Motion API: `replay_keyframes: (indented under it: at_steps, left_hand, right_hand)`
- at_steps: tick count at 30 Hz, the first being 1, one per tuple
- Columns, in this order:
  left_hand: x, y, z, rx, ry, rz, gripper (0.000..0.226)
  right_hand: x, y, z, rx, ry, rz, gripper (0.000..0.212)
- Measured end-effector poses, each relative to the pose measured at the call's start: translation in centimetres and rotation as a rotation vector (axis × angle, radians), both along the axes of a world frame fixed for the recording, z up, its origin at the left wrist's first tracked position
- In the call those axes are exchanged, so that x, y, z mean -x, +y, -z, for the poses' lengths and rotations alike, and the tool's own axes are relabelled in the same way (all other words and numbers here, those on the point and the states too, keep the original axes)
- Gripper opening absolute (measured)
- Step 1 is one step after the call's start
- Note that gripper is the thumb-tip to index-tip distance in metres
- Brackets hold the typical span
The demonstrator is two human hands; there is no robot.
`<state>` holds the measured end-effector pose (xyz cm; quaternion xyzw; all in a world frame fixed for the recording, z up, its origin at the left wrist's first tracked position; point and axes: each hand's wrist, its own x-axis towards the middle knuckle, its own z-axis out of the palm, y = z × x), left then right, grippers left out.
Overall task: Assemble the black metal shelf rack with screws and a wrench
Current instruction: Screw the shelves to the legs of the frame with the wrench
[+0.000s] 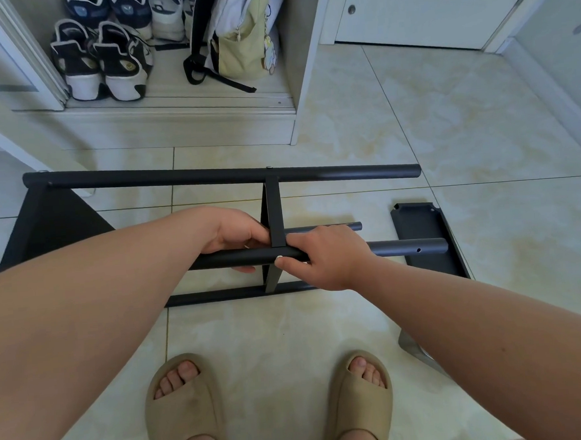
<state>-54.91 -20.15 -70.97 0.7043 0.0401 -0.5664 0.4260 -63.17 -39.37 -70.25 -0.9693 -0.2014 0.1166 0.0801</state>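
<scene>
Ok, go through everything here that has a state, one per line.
Front tube: held up, right-end hole empty.
Crosspiece: joined to the far tube, meeting the front one.
Left hand: grips the front tube left of the crosspiece.
Right hand: grips it on the right, thumb at the joint.
Loose panel: flat on floor, unattached.
Closet: open.
White door: shut.

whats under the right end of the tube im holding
A flat black panel lies on the floor beneath the tube; the strip the tube crosses is hidden.
</scene>
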Motion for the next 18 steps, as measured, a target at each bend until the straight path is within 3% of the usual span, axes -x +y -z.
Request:
replay_keyframes:
  at_steps: [11,18]
  left_hand:
    - [-0.10,0.26,0.08,0.072,0.017,-0.034,0.024]
    - [-0.14,0.07,-0.05,-0.007,0.029,-0.002,0.025]
  right_hand:
    - [0.00,0.03,-0.02,0.000,0.001,0.008,0.038]
    - [0.04,0.01,-0.06,-0.009,0.010,0.003,0.036]
